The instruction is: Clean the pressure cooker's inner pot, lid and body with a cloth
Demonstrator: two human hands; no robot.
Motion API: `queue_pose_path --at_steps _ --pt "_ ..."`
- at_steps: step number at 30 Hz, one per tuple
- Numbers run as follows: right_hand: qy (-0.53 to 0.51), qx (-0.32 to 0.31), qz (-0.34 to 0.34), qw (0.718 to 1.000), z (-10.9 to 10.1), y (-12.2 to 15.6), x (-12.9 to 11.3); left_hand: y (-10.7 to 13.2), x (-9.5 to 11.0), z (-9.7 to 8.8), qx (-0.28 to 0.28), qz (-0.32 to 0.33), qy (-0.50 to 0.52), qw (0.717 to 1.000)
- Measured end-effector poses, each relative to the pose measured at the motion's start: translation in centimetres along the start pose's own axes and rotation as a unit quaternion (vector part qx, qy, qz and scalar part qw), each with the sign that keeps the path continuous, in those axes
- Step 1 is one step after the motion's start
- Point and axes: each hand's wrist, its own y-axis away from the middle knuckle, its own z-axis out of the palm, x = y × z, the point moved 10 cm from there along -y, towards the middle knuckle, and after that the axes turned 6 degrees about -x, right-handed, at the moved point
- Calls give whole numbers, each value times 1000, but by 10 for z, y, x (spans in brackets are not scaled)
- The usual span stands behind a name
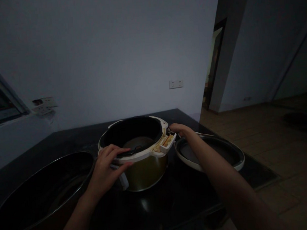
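Observation:
An open gold-bodied pressure cooker with a cream rim and a dark inner pot stands in the middle of the black countertop. My left hand grips the cooker's near-left rim, thumb under the rim and fingers curled over it. My right hand reaches past the cooker's right side handle, fingers curled at the far right rim. The cooker's lid lies upside down just right of the cooker, under my right forearm.
A large dark wok or bowl sits at the left of the counter. Wall sockets are on the wall behind. A window is at far left. A doorway and wooden floor lie to the right.

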Motion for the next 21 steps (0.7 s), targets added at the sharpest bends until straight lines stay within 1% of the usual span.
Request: queue_pose_path --at_steps 2,4,7,10,12,14,16,20,21 --pt "-13 -20 23 999 3 8 3 1 0 0 3 -15 19 1000" --pt "-38 -23 24 999 5 16 3 2 0 0 7 -28 32 999" --pt "-91 -10 -8 996 9 30 0 3 1 0 13 -42 41 998" --pt "-161 25 -67 984 17 44 -2 3 1 0 16 -52 46 997" --pt "-211 70 -117 968 24 55 -2 3 3 -1 16 -59 47 997" --pt "-257 122 -169 944 34 69 0 2 4 -1 16 -64 51 997" --pt "-294 164 -214 917 49 84 6 1 6 -1 21 -65 55 996" --pt "-320 239 -268 877 83 117 31 0 8 -1 29 -69 56 996" --pt "-317 253 -276 871 93 126 37 0 8 0 29 -71 57 995"
